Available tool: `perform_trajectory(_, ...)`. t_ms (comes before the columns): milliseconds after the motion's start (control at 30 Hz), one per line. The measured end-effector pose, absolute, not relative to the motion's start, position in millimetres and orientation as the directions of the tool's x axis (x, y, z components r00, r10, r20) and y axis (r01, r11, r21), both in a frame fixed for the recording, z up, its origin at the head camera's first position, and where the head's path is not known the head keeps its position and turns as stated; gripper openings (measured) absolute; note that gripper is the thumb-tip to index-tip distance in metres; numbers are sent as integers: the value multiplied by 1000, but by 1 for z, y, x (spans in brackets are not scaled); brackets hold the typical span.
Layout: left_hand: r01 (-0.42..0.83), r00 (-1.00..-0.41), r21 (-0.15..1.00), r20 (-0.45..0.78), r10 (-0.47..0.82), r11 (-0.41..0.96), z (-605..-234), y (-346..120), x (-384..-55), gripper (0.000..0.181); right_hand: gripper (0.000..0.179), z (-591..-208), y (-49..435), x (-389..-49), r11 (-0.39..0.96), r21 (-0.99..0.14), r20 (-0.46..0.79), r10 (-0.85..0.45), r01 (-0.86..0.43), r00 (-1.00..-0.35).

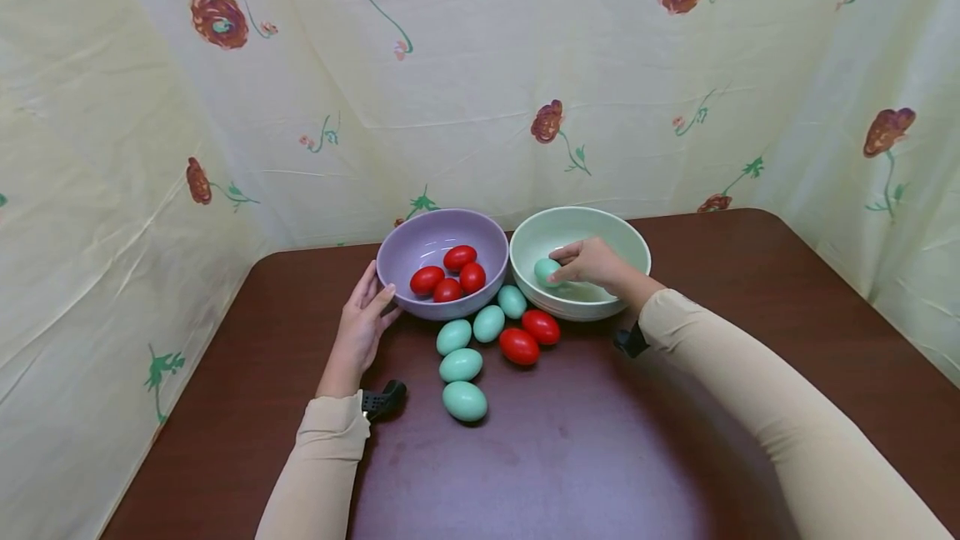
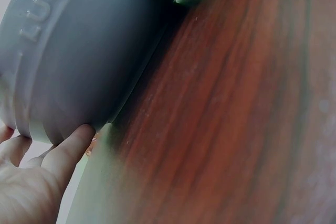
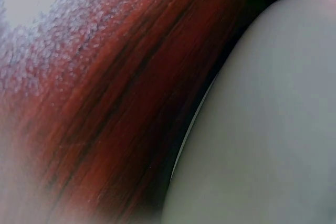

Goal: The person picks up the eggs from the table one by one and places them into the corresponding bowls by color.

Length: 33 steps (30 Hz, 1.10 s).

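My left hand [image 1: 362,332] rests against the left side of a purple bowl [image 1: 390,261], its fingers extended along the outer wall. The left wrist view shows those fingertips [image 2: 84,132] touching the bowl's outside, which bears raised letters. Several red eggs [image 1: 447,288] lie inside the purple bowl. Beside it, a pale green bowl [image 1: 637,252] stands on the right. My right hand [image 1: 600,263] reaches into that bowl and pinches a mint-green egg [image 1: 545,272] between thumb and fingers, near its inner left side. The right wrist view shows the green bowl's outer wall [image 3: 262,119] but not the hand.
Several mint-green eggs [image 1: 461,365] lie in a curved line on the dark wooden table [image 1: 562,457] before the bowls. Two red eggs [image 1: 519,347] lie together just right of that line. A flowered curtain [image 1: 465,123] hangs behind the table and along its sides.
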<state>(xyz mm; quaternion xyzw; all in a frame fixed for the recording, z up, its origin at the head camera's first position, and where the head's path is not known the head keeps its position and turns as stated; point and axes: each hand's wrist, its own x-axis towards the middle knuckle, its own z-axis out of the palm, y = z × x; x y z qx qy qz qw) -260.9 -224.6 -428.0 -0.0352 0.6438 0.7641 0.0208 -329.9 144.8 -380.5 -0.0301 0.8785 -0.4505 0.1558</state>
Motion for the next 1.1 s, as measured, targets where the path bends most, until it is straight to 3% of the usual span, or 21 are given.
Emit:
perform_trajectory(600,-81,-996,982,-85,-12,-171,-428,-226,-262,70,53,-381,143,-329,615,-784,-255,-194,85,-947)
perform_trajectory(867,-68,-997,982,-73,-20,-174,-428,-228,-262,69,49,-371,143,-324,501,-865,-107,-171,7,-979)
perform_trajectory(1100,-73,-997,984,-77,-18,-164,-430,-226,-263,69,48,-353,137,-287,428,-897,71,-113,-113,-991)
